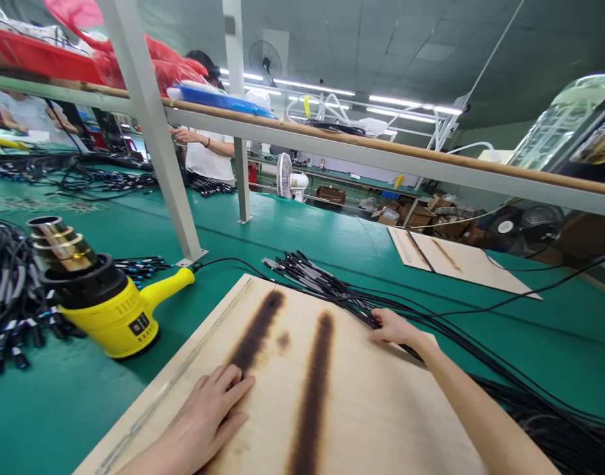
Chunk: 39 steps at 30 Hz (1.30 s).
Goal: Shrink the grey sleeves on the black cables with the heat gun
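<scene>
My left hand (208, 412) lies flat with fingers stretched out on a wooden board (371, 415) that carries two dark scorch stripes. My right hand (394, 326) rests at the board's far right edge, its fingers curled on a bundle of thin black cables (326, 284) that fans out across the board's top corner. A yellow heat gun (101, 297) with a brass nozzle stands upright on the green table (307, 237), to the left of the board.
Piles of black cables with blue-tipped connectors (8, 310) lie at the far left. More cable runs off to the right (554, 422). A second scorched board (455, 260) lies further back. A metal frame post (154, 132) stands behind the heat gun. Another person (208, 148) works across the table.
</scene>
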{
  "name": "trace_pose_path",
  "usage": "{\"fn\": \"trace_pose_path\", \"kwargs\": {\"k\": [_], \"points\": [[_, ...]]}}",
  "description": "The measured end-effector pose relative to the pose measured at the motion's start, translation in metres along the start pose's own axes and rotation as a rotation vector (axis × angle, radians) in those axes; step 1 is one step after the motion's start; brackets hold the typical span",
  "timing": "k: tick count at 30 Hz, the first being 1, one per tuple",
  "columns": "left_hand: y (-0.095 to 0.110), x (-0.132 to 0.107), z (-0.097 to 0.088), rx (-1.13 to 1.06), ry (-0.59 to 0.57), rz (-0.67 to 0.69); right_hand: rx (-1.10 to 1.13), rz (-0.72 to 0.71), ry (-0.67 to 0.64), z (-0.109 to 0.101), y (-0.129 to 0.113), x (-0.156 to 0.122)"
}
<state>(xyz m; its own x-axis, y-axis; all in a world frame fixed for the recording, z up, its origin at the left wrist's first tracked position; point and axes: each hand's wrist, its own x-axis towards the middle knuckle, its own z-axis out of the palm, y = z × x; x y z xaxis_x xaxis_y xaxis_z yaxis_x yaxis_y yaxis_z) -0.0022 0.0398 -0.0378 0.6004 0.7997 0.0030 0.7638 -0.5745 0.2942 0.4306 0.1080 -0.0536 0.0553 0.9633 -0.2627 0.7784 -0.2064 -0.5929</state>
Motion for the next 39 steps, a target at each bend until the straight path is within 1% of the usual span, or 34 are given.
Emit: {"fn": "trace_pose_path", "kwargs": {"k": [2, 4, 5, 7, 9, 10, 12, 14, 17, 18, 20, 22, 24, 27, 29, 31, 34, 35, 37, 39], "points": [[0.002, 0.000, -0.001, -0.009, -0.013, -0.011, 0.007, -0.012, 0.070, 0.019, -0.017, 0.019], [0.004, -0.001, -0.002, -0.018, -0.036, -0.024, 0.016, -0.014, 0.149, 0.023, -0.028, 0.036], [0.005, -0.002, -0.002, -0.022, -0.042, -0.030, 0.028, -0.018, 0.187, 0.019, -0.031, 0.042], [0.006, -0.004, -0.002, -0.028, -0.046, -0.038, 0.063, -0.029, 0.265, 0.004, -0.034, 0.048], [0.006, -0.005, 0.000, -0.031, -0.036, -0.042, 0.102, -0.043, 0.334, -0.012, -0.033, 0.045], [0.005, -0.006, 0.002, -0.031, -0.028, -0.041, 0.116, -0.059, 0.340, -0.018, -0.033, 0.041], [0.004, -0.007, 0.004, -0.032, -0.006, -0.034, 0.134, -0.115, 0.288, -0.020, -0.034, 0.028], [0.004, -0.008, 0.006, -0.033, 0.016, -0.021, 0.140, -0.182, 0.212, -0.013, -0.037, 0.009], [0.006, -0.008, 0.002, -0.036, 0.008, -0.019, 0.123, -0.274, 0.152, 0.010, -0.044, -0.023], [0.007, -0.007, 0.000, -0.040, -0.008, -0.023, 0.108, -0.313, 0.115, 0.019, -0.045, -0.034], [0.009, -0.004, -0.007, -0.058, -0.045, -0.029, 0.062, -0.382, -0.003, 0.036, -0.047, -0.053], [0.010, 0.002, -0.013, -0.088, -0.083, -0.038, 0.013, -0.412, -0.084, 0.051, -0.047, -0.067], [0.012, 0.009, -0.017, -0.121, -0.117, -0.059, -0.031, -0.409, -0.103, 0.062, -0.045, -0.075], [0.014, 0.019, -0.019, -0.144, -0.153, -0.077, -0.082, -0.387, -0.042, 0.071, -0.042, -0.077], [0.016, 0.023, -0.018, -0.157, -0.161, -0.068, -0.106, -0.381, 0.007, 0.070, -0.040, -0.070], [0.017, 0.025, -0.017, -0.175, -0.158, -0.058, -0.150, -0.316, 0.033, 0.064, -0.038, -0.059], [0.019, 0.025, -0.016, -0.196, -0.155, -0.042, -0.229, -0.157, 0.030, 0.055, -0.039, -0.038], [0.019, 0.025, -0.016, -0.203, -0.154, -0.038, -0.251, -0.128, 0.023, 0.054, -0.041, -0.031], [0.021, 0.026, -0.017, -0.220, -0.154, -0.035, -0.266, -0.128, -0.001, 0.056, -0.050, -0.020], [0.023, 0.028, -0.019, -0.233, -0.158, -0.042, -0.282, -0.144, -0.016, 0.064, -0.063, -0.014]]}}
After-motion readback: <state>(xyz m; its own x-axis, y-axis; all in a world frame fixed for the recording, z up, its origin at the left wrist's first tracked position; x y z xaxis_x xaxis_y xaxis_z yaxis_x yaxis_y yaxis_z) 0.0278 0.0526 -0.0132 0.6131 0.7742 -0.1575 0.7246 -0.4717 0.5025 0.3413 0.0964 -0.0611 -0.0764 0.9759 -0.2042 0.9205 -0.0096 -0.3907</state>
